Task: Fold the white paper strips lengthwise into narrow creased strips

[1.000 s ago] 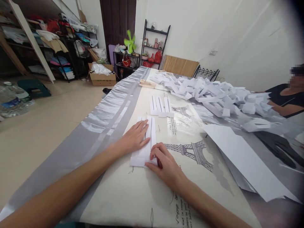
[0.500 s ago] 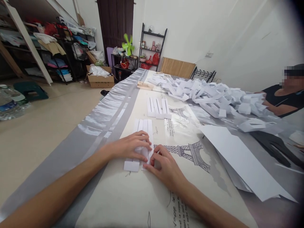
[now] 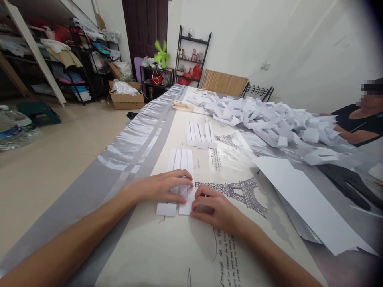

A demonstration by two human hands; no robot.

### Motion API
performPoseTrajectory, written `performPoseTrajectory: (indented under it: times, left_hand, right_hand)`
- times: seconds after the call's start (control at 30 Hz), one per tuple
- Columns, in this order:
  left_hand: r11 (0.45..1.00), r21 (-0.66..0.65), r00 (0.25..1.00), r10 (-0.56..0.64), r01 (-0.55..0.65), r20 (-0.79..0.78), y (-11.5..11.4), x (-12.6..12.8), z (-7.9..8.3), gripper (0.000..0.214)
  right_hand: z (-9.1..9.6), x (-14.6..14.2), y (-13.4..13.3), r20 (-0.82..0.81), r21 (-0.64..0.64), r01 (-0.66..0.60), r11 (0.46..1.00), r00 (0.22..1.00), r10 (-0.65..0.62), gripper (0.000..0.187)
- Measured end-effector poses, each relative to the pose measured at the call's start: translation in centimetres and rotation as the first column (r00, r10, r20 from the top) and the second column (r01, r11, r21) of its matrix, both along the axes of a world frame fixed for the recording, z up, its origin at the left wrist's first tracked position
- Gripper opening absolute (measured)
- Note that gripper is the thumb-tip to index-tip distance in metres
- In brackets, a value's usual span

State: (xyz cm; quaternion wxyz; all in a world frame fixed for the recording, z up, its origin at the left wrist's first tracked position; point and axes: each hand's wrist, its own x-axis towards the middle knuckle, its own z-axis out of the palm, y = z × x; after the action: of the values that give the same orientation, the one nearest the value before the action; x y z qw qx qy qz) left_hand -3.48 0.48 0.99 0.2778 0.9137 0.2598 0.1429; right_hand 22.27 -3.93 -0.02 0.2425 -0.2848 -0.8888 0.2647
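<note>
Several white paper strips (image 3: 181, 159) lie side by side on the cream printed table cover in front of me. Across them rests my left hand (image 3: 167, 186), palm down with its fingers spread, pressing on the paper and covering its middle. At the near right edge of the rightmost strip (image 3: 186, 208) is my right hand (image 3: 217, 205). Its fingers are curled, and thumb and forefinger pinch at the edge there. A short white flap (image 3: 166, 209) shows at the near left end of the strips.
Farther along the table lies another group of strips (image 3: 201, 133). A large heap of folded white paper (image 3: 257, 113) covers the back right, with bigger white sheets (image 3: 302, 195) nearer. A person (image 3: 359, 119) sits at the right. A green fan (image 3: 161, 54) stands beyond the table.
My right hand has moved slightly right and its fingers have drawn to the strip's right edge. My left hand stays on the strips, shifted a little. The camera view has tilted slightly.
</note>
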Motion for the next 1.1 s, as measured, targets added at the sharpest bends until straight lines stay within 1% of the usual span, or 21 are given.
performPoseTrajectory:
  times: [0.07, 0.13, 0.23, 0.33, 0.43, 0.57, 0.67, 0.77, 0.83, 0.97, 1.1]
  left_hand:
    - [1.0, 0.004, 1.0, -0.013, 0.013, -0.002, -0.1, 0.0, 0.1, 0.037]
    - [1.0, 0.018, 1.0, -0.02, 0.02, -0.005, -0.3, 0.1, 0.3, 0.041]
    - [0.999, 0.041, 1.0, -0.013, 0.014, -0.016, -0.6, 0.2, 0.6, 0.051]
    - [0.998, 0.064, 1.0, -0.011, 0.012, -0.026, -0.5, 0.3, 0.5, 0.052]
    - [0.996, 0.09, 1.0, -0.02, 0.022, -0.023, -0.4, 0.4, 0.4, 0.051]
    - [0.994, 0.111, 0.999, -0.023, 0.025, -0.025, -0.5, 0.4, 0.4, 0.052]
    - [0.994, 0.105, 1.0, -0.026, 0.027, -0.007, -0.6, 0.2, 0.4, 0.052]
    - [0.994, 0.107, 0.999, -0.028, 0.025, 0.023, -0.5, 0.1, 0.2, 0.057]
    - [0.994, 0.108, 1.0, -0.022, 0.02, 0.014, -0.4, 0.1, 0.1, 0.061]
    - [0.995, 0.096, 1.0, -0.017, 0.018, -0.017, -0.3, 0.2, 0.1, 0.062]
    - [0.996, 0.09, 1.0, -0.019, 0.019, -0.008, -0.3, 0.2, 0.3, 0.061]
  right_hand:
    - [-0.3, 0.1, 0.1, -0.023, 0.09, -0.08, 0.993, 0.996, 0.083, 0.009]
    - [-0.4, 0.1, 0.2, -0.004, 0.176, -0.131, 0.976, 0.991, 0.134, 0.017]
    - [0.1, 0.1, -0.1, 0.088, 0.269, -0.164, 0.949, 0.986, 0.145, 0.025]
    - [1.1, 0.3, -0.6, 0.187, 0.309, -0.187, 0.933, 0.973, 0.133, 0.026]
    - [2.1, 0.5, -1.0, 0.26, 0.309, -0.198, 0.93, 0.958, 0.118, 0.026]
    - [2.7, 0.3, -1.3, 0.278, 0.298, -0.222, 0.929, 0.951, 0.138, 0.029]
    - [2.8, -0.1, -1.4, 0.259, 0.266, -0.205, 0.942, 0.956, 0.135, 0.032]
    - [2.7, 0.0, -1.4, 0.246, 0.223, -0.18, 0.958, 0.961, 0.123, 0.034]
    - [2.5, 0.3, -1.4, 0.24, 0.209, -0.165, 0.964, 0.964, 0.114, 0.034]
    - [2.4, 0.8, -1.3, 0.232, 0.212, -0.145, 0.966, 0.968, 0.094, 0.033]
    - [2.3, 0.6, -1.4, 0.224, 0.241, -0.138, 0.961, 0.971, 0.083, 0.032]
